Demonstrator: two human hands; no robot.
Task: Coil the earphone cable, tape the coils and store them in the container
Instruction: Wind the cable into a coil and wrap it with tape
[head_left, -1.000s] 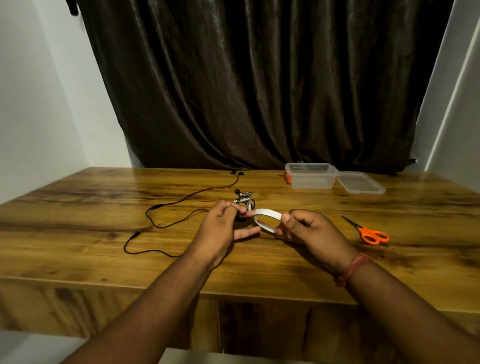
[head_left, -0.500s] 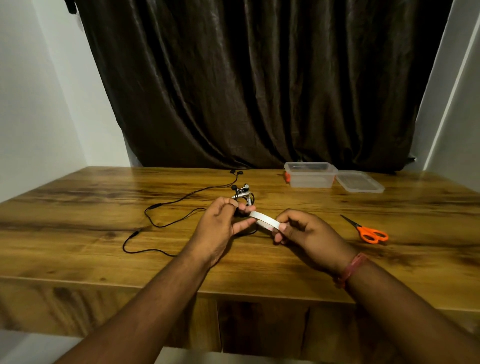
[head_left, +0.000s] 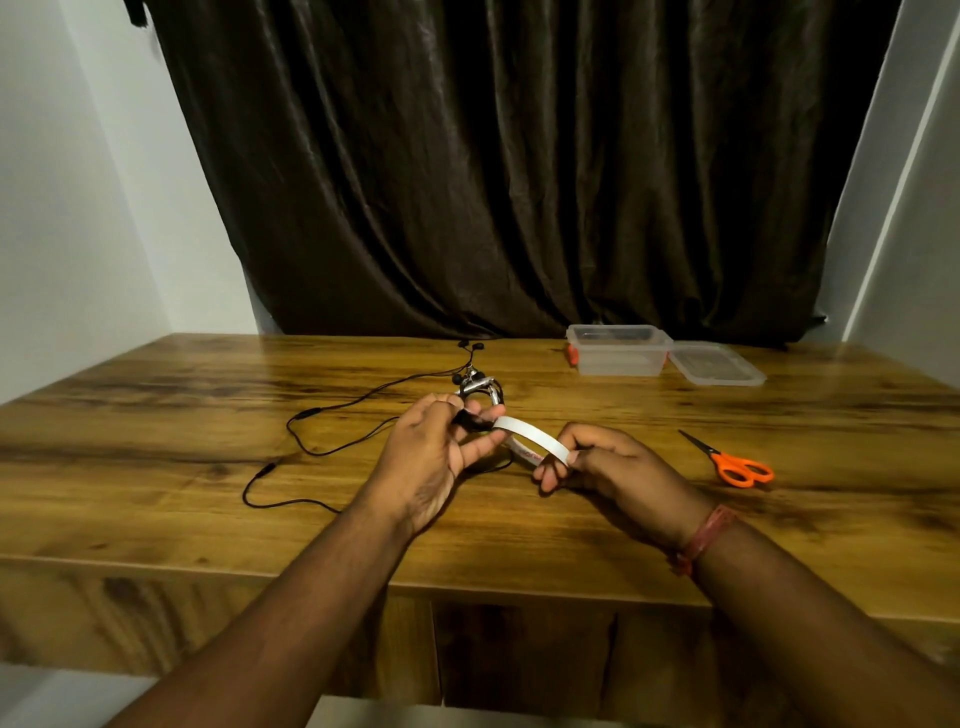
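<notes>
My left hand (head_left: 431, 457) pinches a small coiled earphone bundle (head_left: 480, 395) above the wooden table (head_left: 156, 467); shiny tape wraps part of the coil. My right hand (head_left: 608, 467) grips a white tape roll (head_left: 530, 439), which reaches across to the fingers of my left hand. A second black earphone cable (head_left: 332, 410) lies uncoiled on the table to the left, its earbuds (head_left: 470, 345) near the back edge. The clear plastic container (head_left: 618, 351) stands open at the back right, its lid (head_left: 717, 364) lying flat beside it.
Orange-handled scissors (head_left: 737, 465) lie on the table to the right of my right hand. A dark curtain (head_left: 493, 156) hangs behind the table, with white walls on both sides. The table's front edge runs just below my forearms.
The tape roll has tilted from a ring seen face-on to nearly edge-on and moved closer to the coil. My right hand shifted slightly right; my left hand kept hold of the coil.
</notes>
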